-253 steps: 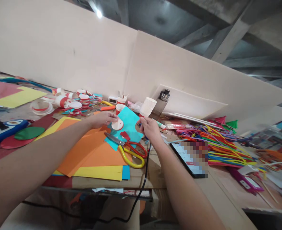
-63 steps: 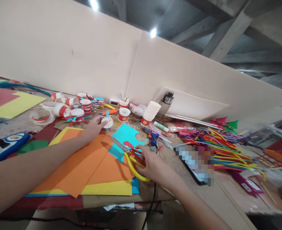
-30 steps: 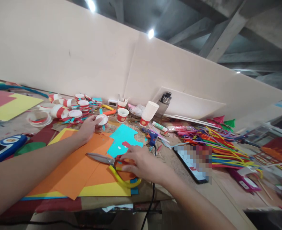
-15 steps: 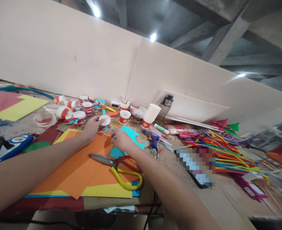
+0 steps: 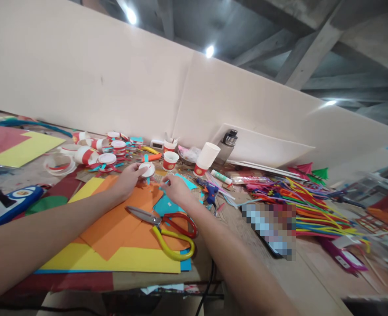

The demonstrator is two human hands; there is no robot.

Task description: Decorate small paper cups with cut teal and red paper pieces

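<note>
My left hand is closed around the edge of a small white paper-cup piece that has blue paper strips sticking out above and below. Just right of it, over blue paper, my right hand has its fingertips pinched together. Whatever they grip is too small to make out. Under my forearms lie orange sheets on top of yellow sheets. Scissors with one red and one yellow handle rest on the paper, blades partly apart, near my right wrist.
Several similar cup pieces sit at the back left. A paper cup, stacked cups, a bottle and a glue stick stand or lie behind. Right are a blue glue gun, a phone and pipe cleaners.
The cup piece in my left hand has tilted and moved slightly down. My right hand has moved a little right and up. The top orange sheet and the scissors have shifted slightly.
</note>
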